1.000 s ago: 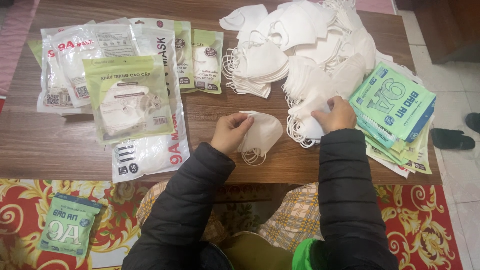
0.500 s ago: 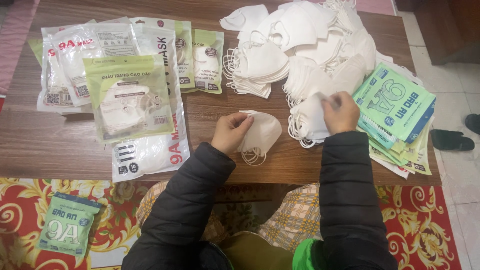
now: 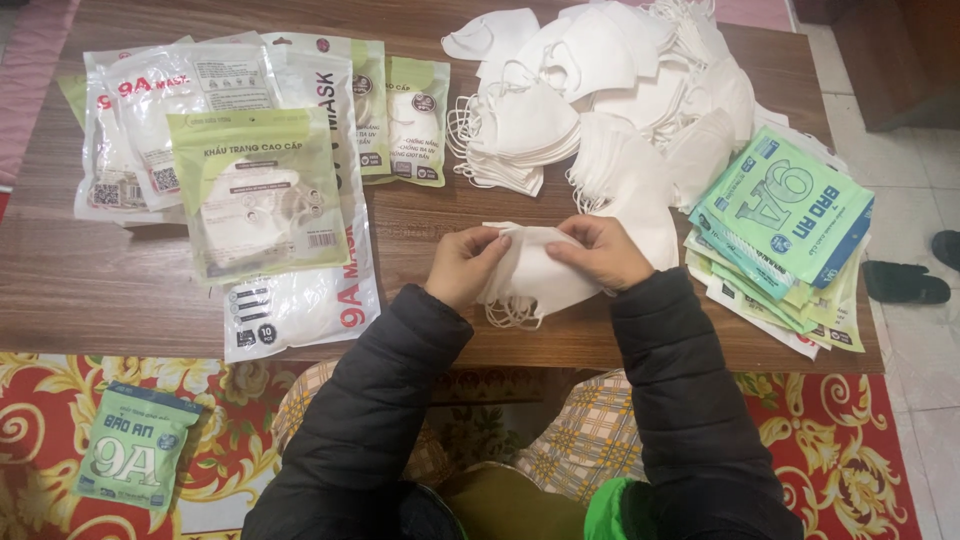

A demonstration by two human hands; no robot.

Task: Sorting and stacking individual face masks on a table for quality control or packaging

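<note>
Right hand (image 3: 600,255) moved onto folded white masks (image 3: 535,272), left hand (image 3: 465,265) still gripping

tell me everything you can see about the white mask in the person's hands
The white mask is a folded face mask of soft, cloth-like material, with thin white ear loops hanging loose at its lower left edge. It lies flat near the front edge of the wooden table. The left hand pinches its left side and the right hand grips its top right. Its right side lies close against the pile of loose masks.
</note>
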